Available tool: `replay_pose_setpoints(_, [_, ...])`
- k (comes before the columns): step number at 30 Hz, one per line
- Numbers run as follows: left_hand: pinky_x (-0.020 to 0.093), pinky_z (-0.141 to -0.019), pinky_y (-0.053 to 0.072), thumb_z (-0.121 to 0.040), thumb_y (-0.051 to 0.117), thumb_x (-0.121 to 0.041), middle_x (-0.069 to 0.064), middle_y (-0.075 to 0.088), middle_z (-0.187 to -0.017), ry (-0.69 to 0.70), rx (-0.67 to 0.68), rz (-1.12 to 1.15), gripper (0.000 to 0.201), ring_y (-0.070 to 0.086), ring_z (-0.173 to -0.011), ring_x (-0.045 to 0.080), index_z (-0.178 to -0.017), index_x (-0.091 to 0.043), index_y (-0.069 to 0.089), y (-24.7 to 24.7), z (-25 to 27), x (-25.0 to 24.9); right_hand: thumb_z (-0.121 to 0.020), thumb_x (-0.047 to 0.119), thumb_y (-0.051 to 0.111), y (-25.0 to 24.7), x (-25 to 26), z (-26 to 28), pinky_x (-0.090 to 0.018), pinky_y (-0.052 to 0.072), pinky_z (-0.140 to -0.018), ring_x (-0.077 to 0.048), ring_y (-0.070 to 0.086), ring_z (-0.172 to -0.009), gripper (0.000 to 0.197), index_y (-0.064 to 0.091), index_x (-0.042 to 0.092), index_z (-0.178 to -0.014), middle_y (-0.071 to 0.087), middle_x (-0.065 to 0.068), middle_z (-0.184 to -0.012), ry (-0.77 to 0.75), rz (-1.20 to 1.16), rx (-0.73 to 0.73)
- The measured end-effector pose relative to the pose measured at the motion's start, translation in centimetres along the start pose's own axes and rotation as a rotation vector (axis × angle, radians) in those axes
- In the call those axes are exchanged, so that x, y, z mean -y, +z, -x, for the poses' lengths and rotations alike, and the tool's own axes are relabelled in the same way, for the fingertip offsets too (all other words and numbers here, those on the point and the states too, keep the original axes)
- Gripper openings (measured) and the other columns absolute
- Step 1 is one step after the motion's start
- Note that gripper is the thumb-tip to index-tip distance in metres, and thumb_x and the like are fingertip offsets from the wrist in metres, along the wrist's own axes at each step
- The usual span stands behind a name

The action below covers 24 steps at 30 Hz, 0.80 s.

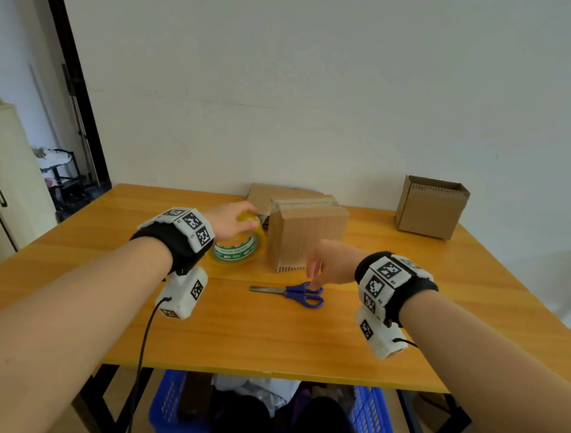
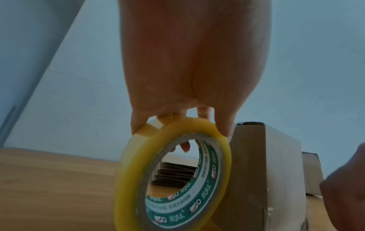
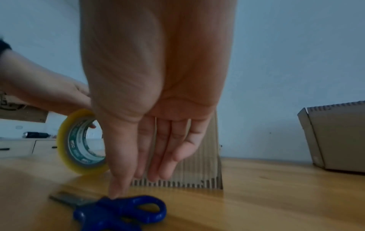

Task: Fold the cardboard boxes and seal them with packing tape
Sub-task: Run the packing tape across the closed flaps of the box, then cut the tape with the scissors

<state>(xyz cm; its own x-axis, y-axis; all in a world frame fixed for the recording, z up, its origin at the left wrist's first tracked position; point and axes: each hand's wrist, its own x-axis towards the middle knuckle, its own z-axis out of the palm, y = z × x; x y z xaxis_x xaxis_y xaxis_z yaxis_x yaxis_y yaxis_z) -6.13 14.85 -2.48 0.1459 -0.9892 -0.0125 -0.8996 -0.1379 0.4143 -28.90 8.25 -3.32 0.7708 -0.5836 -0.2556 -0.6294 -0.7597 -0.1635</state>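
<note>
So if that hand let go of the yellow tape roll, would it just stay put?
Probably not. The tape roll stands on its round edge on the table, steadied by the left hand, so it could roll or topple flat. Its hollow core suggests it's fairly light.

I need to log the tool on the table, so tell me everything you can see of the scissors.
The scissors lie flat on the wooden table, in front of the taped cardboard box. They have two blue looped handles that look like plastic and grey metal blades, closed together, pointing toward the person's left. The right hand reaches down with straight fingers, the thumb tip touching the handle; nothing grips them yet. They lie apart from the tape roll.
</note>
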Motion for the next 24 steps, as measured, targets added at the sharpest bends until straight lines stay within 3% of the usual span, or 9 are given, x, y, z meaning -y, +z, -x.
replay_pose_setpoints(4, [0.037,-0.105,0.037,-0.098,0.043,-0.036,0.006,0.041,-0.145,-0.01,0.008,-0.021,0.047,0.042,-0.13,0.023,-0.14,-0.016,0.038,0.0,0.3,-0.2,-0.084,0.024,0.072,1.5,-0.1,-0.6,-0.031,0.05,-0.091,-0.023,0.06,-0.107,0.036,0.066,0.008,-0.116,0.065,-0.006,-0.118,0.058,0.062,0.061])
replay_pose_setpoints(9, [0.036,-0.102,0.037,-0.096,0.049,-0.035,0.005,0.045,-0.142,0.001,-0.051,0.017,0.045,0.044,-0.128,0.023,-0.137,-0.016,0.044,-0.1,0.6,-0.2,-0.084,0.024,0.072,2.2,0.0,-1.1,-0.028,0.05,-0.083,-0.023,0.061,-0.104,0.036,0.067,0.008,-0.116,0.066,-0.006,-0.117,0.058,0.077,0.065])
replay_pose_setpoints(14, [0.033,-0.1,0.037,-0.094,0.054,-0.034,0.006,0.047,-0.14,-0.013,-0.104,0.052,0.043,0.045,-0.127,0.022,-0.133,-0.016,0.05,-0.1,0.8,-0.1,-0.085,0.022,0.07,2.3,0.4,-1.3,-0.03,0.053,-0.085,-0.025,0.062,-0.103,0.036,0.065,0.004,-0.116,0.066,-0.01,-0.115,0.087,0.132,0.081])
replay_pose_setpoints(16, [0.033,-0.102,0.035,-0.095,0.052,-0.031,0.008,0.046,-0.14,-0.022,-0.138,0.034,0.043,0.043,-0.128,0.024,-0.134,-0.013,0.05,0.0,0.9,-0.3,-0.086,0.02,0.069,2.2,0.6,-1.3,-0.033,0.054,-0.085,-0.025,0.062,-0.096,0.036,0.064,0.002,-0.116,0.066,-0.013,-0.114,0.108,0.171,0.117])
replay_pose_setpoints(18, [0.034,-0.104,0.033,-0.096,0.049,-0.029,0.01,0.043,-0.141,-0.04,-0.157,0.011,0.043,0.041,-0.13,0.025,-0.135,-0.011,0.048,0.2,0.8,-0.5,-0.087,0.019,0.067,1.9,0.8,-1.2,-0.03,0.051,-0.077,-0.021,0.057,-0.086,0.035,0.063,0.002,-0.117,0.066,-0.013,-0.112,0.123,0.174,0.131])
replay_pose_setpoints(20, [0.035,-0.104,0.033,-0.096,0.048,-0.029,0.01,0.043,-0.142,-0.046,-0.154,0.021,0.043,0.041,-0.13,0.025,-0.135,-0.011,0.047,0.3,0.7,-0.5,-0.089,0.017,0.063,1.6,0.6,-1.0,-0.024,0.048,-0.066,-0.015,0.057,-0.072,0.029,0.066,0.0,-0.113,0.068,-0.01,-0.098,0.132,0.13,0.142])
replay_pose_setpoints(22, [0.035,-0.104,0.036,-0.097,0.048,-0.028,0.009,0.045,-0.142,-0.044,-0.141,0.05,0.043,0.043,-0.129,0.024,-0.135,-0.011,0.045,0.4,0.5,-0.2,-0.092,0.016,0.058,1.3,0.3,-0.7,-0.018,0.049,-0.058,-0.007,0.059,-0.056,0.023,0.068,0.0,-0.105,0.068,-0.006,-0.079,0.157,0.02,0.169])
replay_pose_setpoints(24, [0.035,-0.103,0.036,-0.097,0.046,-0.026,0.009,0.044,-0.142,-0.055,-0.126,0.075,0.042,0.043,-0.129,0.024,-0.136,-0.01,0.044,0.4,0.4,-0.1,-0.092,0.015,0.057,1.1,-0.2,-0.5,-0.019,0.053,-0.06,-0.009,0.065,-0.055,0.019,0.069,0.002,-0.098,0.071,-0.009,-0.077,0.153,-0.187,0.161])
